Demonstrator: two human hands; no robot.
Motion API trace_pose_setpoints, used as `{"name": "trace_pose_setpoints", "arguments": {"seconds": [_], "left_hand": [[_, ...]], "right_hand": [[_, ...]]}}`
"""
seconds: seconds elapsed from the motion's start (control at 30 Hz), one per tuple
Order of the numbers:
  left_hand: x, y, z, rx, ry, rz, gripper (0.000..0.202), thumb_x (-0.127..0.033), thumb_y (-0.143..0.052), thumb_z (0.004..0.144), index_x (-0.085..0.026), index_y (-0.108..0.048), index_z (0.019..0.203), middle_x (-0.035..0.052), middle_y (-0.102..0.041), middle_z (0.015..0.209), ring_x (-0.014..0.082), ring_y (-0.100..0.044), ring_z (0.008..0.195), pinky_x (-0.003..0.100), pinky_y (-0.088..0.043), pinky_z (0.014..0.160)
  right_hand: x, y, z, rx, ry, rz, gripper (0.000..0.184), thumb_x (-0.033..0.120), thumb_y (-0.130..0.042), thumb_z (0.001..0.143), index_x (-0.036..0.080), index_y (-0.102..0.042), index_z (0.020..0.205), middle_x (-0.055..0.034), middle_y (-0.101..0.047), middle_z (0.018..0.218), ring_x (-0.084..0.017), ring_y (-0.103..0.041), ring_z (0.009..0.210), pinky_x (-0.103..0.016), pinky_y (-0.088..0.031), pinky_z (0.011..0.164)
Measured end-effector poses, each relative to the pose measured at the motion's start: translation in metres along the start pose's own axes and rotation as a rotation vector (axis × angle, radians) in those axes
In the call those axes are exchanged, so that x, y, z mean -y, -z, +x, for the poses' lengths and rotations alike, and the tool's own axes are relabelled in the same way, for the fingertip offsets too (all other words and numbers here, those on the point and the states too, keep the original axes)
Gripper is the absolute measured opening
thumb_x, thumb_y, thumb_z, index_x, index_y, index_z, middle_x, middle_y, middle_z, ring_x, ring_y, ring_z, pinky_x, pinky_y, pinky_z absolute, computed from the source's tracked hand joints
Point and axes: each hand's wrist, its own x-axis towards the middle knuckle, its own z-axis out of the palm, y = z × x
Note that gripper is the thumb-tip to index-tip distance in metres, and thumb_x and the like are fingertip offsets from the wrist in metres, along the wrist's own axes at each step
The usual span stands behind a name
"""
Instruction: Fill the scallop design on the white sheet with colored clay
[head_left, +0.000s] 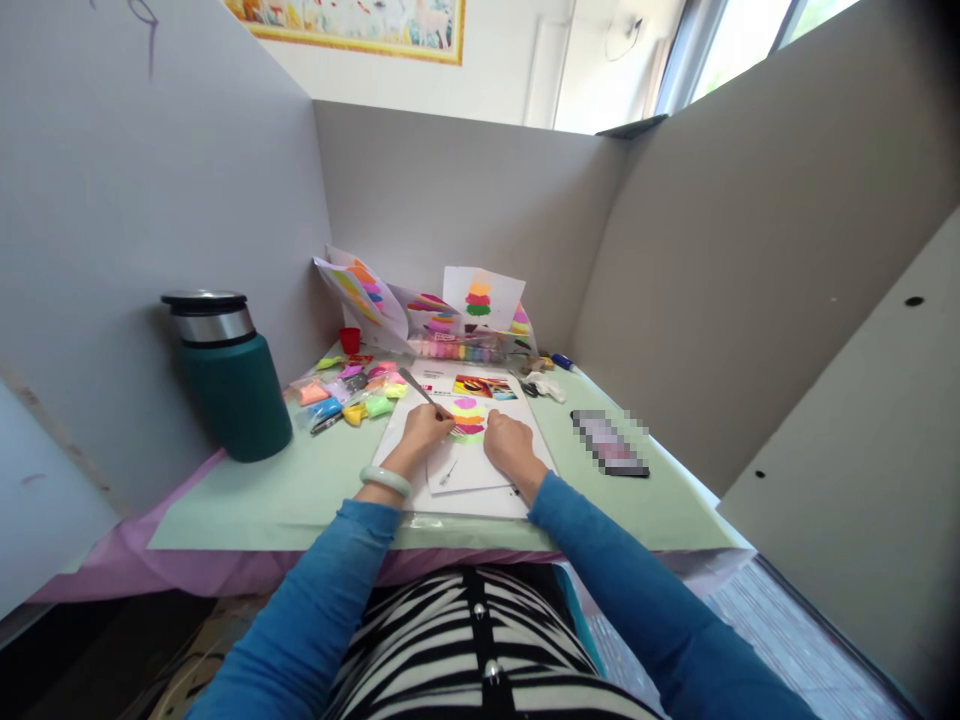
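My left hand (424, 430) is closed around a thin metal tool (418, 388), whose tip rests at the left edge of a striped clay shape (467, 417) in pink, yellow, red and green. The shape lies on a white sheet of paper (469, 470) on the desk. My right hand (510, 440) rests with curled fingers on the paper, just right of the shape, pressing at its edge. A pale bangle (385, 481) circles my left wrist.
A dark green flask (229, 375) stands at the left. Several small bags of coloured clay (352, 392) lie behind the paper, with finished clay pictures (480, 297) propped against the back wall. A phone (609, 443) lies at the right. Grey partitions enclose the desk.
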Motion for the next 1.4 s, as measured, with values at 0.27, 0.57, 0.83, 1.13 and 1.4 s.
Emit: {"name": "trace_pose_setpoints", "arguments": {"seconds": [0.27, 0.57, 0.83, 1.13, 1.4], "left_hand": [[-0.001, -0.003, 0.000, 0.003, -0.005, 0.050, 0.015, -0.024, -0.067, 0.073, -0.015, -0.074, 0.082, 0.0069, -0.073, 0.080, 0.0194, -0.065, 0.080, 0.024, -0.045, 0.071], [0.006, 0.002, 0.006, -0.061, 0.082, 0.064, 0.015, -0.018, -0.063, 0.070, -0.015, -0.074, 0.080, 0.0062, -0.073, 0.080, 0.0191, -0.065, 0.082, 0.023, -0.043, 0.070], [0.013, 0.002, 0.008, -0.014, 0.053, -0.053, 0.017, -0.023, -0.063, 0.073, -0.014, -0.074, 0.083, 0.0043, -0.072, 0.076, 0.0168, -0.065, 0.075, 0.022, -0.043, 0.064], [0.010, 0.001, 0.009, -0.022, 0.060, 0.032, 0.016, -0.020, -0.064, 0.071, -0.015, -0.075, 0.082, 0.0055, -0.073, 0.078, 0.0183, -0.065, 0.080, 0.023, -0.044, 0.069], [0.014, 0.000, 0.012, -0.046, 0.110, 0.007, 0.017, -0.019, -0.063, 0.071, -0.014, -0.074, 0.083, 0.0055, -0.073, 0.078, 0.0179, -0.066, 0.080, 0.022, -0.043, 0.067]], "right_hand": [[-0.002, -0.002, 0.000, -0.020, 0.009, 0.007, 0.031, 0.008, -0.037, 0.087, 0.014, -0.054, 0.112, -0.0132, -0.069, 0.097, -0.023, -0.067, 0.092, -0.030, -0.045, 0.073], [-0.001, 0.000, -0.001, -0.005, 0.006, -0.013, 0.031, 0.007, -0.038, 0.086, 0.014, -0.054, 0.111, -0.0133, -0.068, 0.096, -0.021, -0.067, 0.090, -0.029, -0.045, 0.072], [-0.001, 0.000, 0.000, -0.011, 0.008, -0.007, 0.031, 0.008, -0.037, 0.087, 0.014, -0.053, 0.113, -0.0134, -0.068, 0.097, -0.022, -0.067, 0.090, -0.030, -0.045, 0.071], [-0.001, -0.001, 0.001, 0.004, 0.005, -0.007, 0.031, 0.008, -0.038, 0.086, 0.014, -0.053, 0.112, -0.0130, -0.068, 0.096, -0.021, -0.067, 0.090, -0.029, -0.044, 0.070], [-0.001, 0.000, -0.001, -0.002, 0.002, 0.000, 0.030, 0.009, -0.037, 0.088, 0.014, -0.054, 0.112, -0.0143, -0.068, 0.098, -0.021, -0.067, 0.092, -0.029, -0.044, 0.073]]}}
